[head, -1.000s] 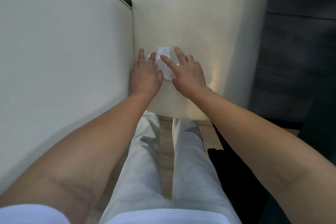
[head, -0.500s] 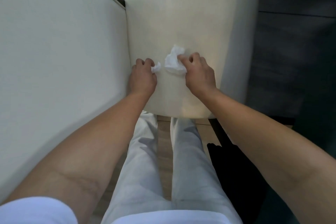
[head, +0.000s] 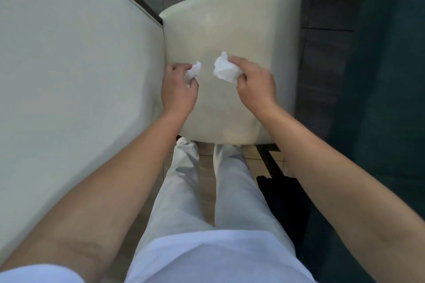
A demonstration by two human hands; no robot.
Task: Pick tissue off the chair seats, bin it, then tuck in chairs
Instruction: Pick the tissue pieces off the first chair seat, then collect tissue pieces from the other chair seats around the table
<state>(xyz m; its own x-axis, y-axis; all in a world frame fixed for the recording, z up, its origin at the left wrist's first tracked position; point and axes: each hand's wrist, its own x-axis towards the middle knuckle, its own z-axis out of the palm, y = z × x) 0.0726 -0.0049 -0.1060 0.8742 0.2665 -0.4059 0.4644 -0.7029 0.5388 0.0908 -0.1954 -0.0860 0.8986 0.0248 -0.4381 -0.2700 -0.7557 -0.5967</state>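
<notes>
Legs and floor: the person stands right at the front edge of the chair seat (head: 230,37), pale trousers (head: 184,190) over a tiled floor (head: 207,158); a dark shape lies on the floor to the right, too dim to name.
Left hand: the left hand (head: 178,89) pinches a small tissue wad (head: 193,72) between thumb and curled fingers, over the left part of the seat.
Right hand: the right hand (head: 256,86) pinches a larger crumpled tissue (head: 225,69) with thumb and forefinger, over the middle of the seat.
Tissue position: the two pieces are apart from each other; both look lifted just clear of the cushion, though contact cannot be ruled out.
Seat: cream and padded, with no other tissue visible on it.
Left side: a broad pale surface (head: 64,57) runs beside the chair, touching or nearly touching its left edge; it may be a worktop or another seat, I cannot tell which.
Step in hand: picking is done for this chair, by my reading; binning comes next.
Next move: no bin is in view, so the person must turn to find one while keeping both pinches firm, since light tissue slips easily.
After that: the chair is not yet tucked in.
</notes>
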